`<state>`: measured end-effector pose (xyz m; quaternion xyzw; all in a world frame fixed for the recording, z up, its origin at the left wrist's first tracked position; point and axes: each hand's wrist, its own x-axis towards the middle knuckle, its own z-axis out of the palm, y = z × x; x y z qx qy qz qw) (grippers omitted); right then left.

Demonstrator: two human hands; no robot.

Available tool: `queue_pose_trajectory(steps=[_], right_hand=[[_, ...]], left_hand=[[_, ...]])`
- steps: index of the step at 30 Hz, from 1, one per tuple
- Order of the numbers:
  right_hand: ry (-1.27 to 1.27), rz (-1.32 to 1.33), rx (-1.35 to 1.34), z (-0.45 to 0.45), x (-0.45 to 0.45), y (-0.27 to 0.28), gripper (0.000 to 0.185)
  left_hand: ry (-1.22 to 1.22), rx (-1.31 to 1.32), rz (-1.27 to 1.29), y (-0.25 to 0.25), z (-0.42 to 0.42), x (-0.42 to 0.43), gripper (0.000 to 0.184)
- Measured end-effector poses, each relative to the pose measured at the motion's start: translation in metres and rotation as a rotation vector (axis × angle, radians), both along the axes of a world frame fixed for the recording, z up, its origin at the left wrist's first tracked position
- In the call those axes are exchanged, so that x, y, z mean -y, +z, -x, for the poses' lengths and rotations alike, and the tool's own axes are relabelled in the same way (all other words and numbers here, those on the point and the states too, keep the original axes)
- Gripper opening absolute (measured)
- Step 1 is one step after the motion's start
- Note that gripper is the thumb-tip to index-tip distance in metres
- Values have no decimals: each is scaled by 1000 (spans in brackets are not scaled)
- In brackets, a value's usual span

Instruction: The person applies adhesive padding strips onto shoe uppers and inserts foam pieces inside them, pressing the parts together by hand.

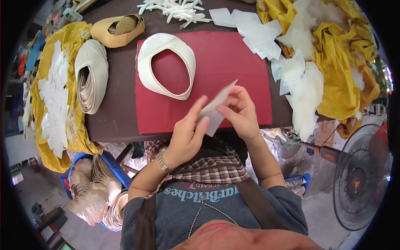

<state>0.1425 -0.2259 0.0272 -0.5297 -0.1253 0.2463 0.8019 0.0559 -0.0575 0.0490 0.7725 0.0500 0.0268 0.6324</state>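
A thin whitish sheet point(214, 123) is held up in front of my body, above the near edge of the red mat point(233, 58). My left hand point(187, 133) grips its left side between thumb and fingers. From the other side, my right hand point(241, 111) pinches the sheet with thumb and curled fingers. Beyond my left hand, a white ring-shaped shoe upper point(146, 62) lies on the mat with its opening facing up. Neither hand touches it.
Nested white uppers point(93, 54) and tan uppers point(104, 33) stand at left. White sheets point(306, 83) lie on yellow plastic point(329, 50) at right; white sticks point(179, 8) lie at the back. A blue crate point(121, 171) and a fan point(356, 183) flank me below the tabletop.
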Motion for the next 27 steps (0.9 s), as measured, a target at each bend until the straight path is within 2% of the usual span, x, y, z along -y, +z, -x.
queue_pose_trajectory(steps=[2,3,4,6,9,10,12,16,17,20,24,27], right_hand=[[-108,10,-10,-5,4,2,43],[-104,-29,-5,-9,10,0,45],[-103,-8,17,-13,12,3,44],[37,-43,-44,-19,13,-1,35],[110,-12,17,-21,-1,15,16],[137,-44,112,-26,-6,18,22],[86,-41,6,-31,-18,40,25],[175,-133,60,-59,-47,57,25],[190,-113,110,-65,-53,59,25],[233,-71,169,-78,-64,59,25],[245,-85,139,-80,-69,57,27],[221,-92,134,-78,-72,55,30]], left_hand=[[133,178,-75,10,6,-10,61],[136,316,-302,14,4,-23,71],[197,363,-508,24,-5,-28,66],[35,278,-1175,27,-34,-42,48],[-73,188,-944,18,-58,-63,28],[14,159,-758,30,-62,-63,23],[155,90,-372,53,-57,-56,15],[193,390,5,32,-68,-45,22],[123,255,119,36,-62,-47,29],[35,275,401,42,-59,-44,32],[2,281,524,52,-56,-47,37],[99,290,409,47,-55,-38,34]])
